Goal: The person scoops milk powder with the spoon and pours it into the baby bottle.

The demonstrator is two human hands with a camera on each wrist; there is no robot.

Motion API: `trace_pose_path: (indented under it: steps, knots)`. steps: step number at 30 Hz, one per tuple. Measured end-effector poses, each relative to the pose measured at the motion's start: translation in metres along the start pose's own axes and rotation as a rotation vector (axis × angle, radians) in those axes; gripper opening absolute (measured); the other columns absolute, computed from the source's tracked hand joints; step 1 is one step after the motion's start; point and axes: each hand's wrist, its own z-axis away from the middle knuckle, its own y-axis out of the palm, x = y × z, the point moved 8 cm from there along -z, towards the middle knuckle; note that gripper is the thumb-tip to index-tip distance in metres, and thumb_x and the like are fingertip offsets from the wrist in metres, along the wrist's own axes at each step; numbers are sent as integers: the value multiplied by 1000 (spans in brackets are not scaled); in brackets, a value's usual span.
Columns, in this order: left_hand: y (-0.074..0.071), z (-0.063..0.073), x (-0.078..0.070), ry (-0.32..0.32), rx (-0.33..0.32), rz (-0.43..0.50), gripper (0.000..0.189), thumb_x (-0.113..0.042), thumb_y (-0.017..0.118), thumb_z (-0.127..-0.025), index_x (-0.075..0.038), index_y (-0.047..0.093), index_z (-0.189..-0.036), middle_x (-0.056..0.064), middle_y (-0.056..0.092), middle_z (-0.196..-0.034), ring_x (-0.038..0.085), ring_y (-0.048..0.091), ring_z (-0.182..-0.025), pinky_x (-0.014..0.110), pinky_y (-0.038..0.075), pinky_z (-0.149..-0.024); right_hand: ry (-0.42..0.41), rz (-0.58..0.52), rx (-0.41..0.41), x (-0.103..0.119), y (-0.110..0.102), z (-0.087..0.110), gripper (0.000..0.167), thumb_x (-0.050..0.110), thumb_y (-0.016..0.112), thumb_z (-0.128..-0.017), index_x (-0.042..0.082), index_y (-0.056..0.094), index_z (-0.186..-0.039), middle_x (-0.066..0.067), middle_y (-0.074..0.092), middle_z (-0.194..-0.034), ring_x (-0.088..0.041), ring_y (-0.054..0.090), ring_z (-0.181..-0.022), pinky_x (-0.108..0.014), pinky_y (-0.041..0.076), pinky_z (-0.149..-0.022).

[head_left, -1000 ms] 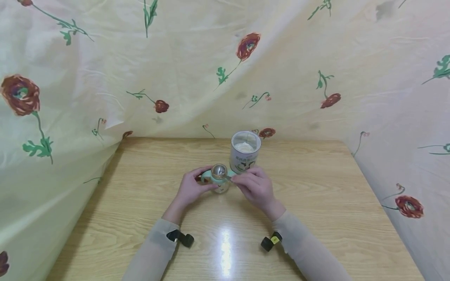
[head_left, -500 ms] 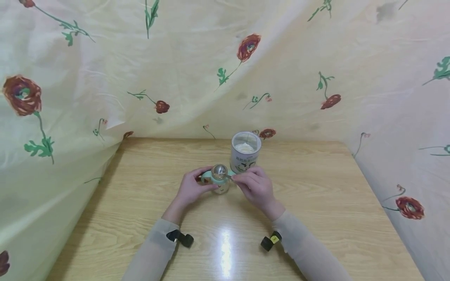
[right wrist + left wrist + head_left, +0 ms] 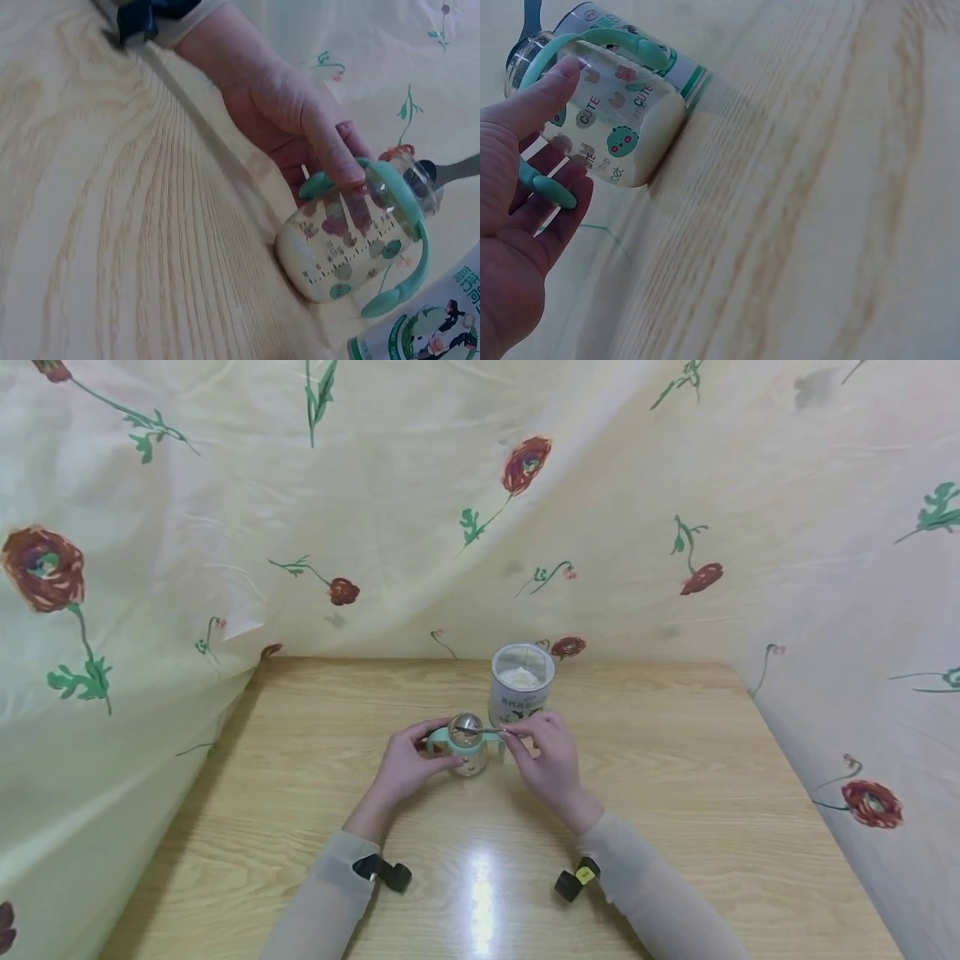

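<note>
A clear baby bottle (image 3: 470, 761) with mint-green handles and printed cartoon figures stands upright on the table, with pale contents in its bottom. My left hand (image 3: 408, 764) grips its side, thumb in front and fingers behind, as the left wrist view also shows. My right hand (image 3: 550, 762) pinches the handle of a metal spoon (image 3: 487, 730) between thumb and fingers. The spoon's bowl lies at the bottle's open mouth; what it carries cannot be made out. In the right wrist view the spoon's handle (image 3: 459, 171) sticks out from the mouth, and the right hand is out of sight.
Just behind the bottle, to its right, stands an open can (image 3: 517, 697) of white powder, with a cow printed on its label. The wooden table (image 3: 675, 752) is bordered by a flowered cloth (image 3: 405, 510) at the back and sides.
The right hand's fingers have straightened somewhat, and more of the spoon's handle shows, lying more level across the bottle's mouth. The left hand and bottle keep their place.
</note>
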Motion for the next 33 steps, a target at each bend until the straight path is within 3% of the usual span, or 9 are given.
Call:
trace_pose_path:
  steps: [5, 10, 14, 18, 25, 33]
  knots:
    - [0, 0, 2, -3, 1, 6, 64, -18, 98, -79, -16, 72, -138, -1, 74, -130, 21, 68, -104, 40, 57, -90, 183, -59, -68, -8, -2, -1, 21, -10, 86, -83, 2, 77, -98, -9, 75, -89, -23, 56, -78, -29, 44, -62]
    - [0, -1, 2, -2, 1, 21, 63, -17, 98, -79, -17, 73, -137, -1, 75, -128, 22, 68, -103, 43, 57, -91, 398, -161, -141, -11, -6, -6, 13, -13, 80, -87, -6, 74, -96, -13, 70, -83, -12, 54, -73, -22, 44, -60]
    - [1, -1, 1, 4, 2, 21, 63, -17, 98, -79, -16, 73, -137, -1, 75, -128, 21, 68, -104, 37, 57, -90, 650, -261, -170, -31, -6, 2, 6, -2, 77, -96, -6, 74, -100, -5, 69, -83, -7, 52, -67, -16, 41, -58]
    - [0, 0, 1, 9, -6, 23, 64, -16, 99, -78, -15, 73, -137, 2, 75, -128, 22, 68, -103, 38, 56, -90, 810, -317, -177, -39, -9, 4, 14, 10, 76, -101, -3, 74, -104, 2, 68, -86, -10, 52, -67, -19, 40, -56]
    - [0, 0, 2, -2, -8, 41, 65, -15, 98, -78, -13, 72, -137, 4, 74, -130, 24, 68, -106, 45, 55, -95, 940, -397, -195, -45, -16, 1, 16, 16, 73, -104, 0, 72, -107, -2, 69, -95, -13, 58, -83, -24, 46, -69]
    - [-1, 0, 3, -26, -9, 47, 64, -15, 98, -77, -13, 72, -135, 3, 74, -128, 24, 68, -106, 45, 55, -97, 915, -458, -278, -50, -35, -16, 10, 17, 73, -104, 7, 72, -107, 0, 75, -99, -16, 69, -99, -29, 55, -99]
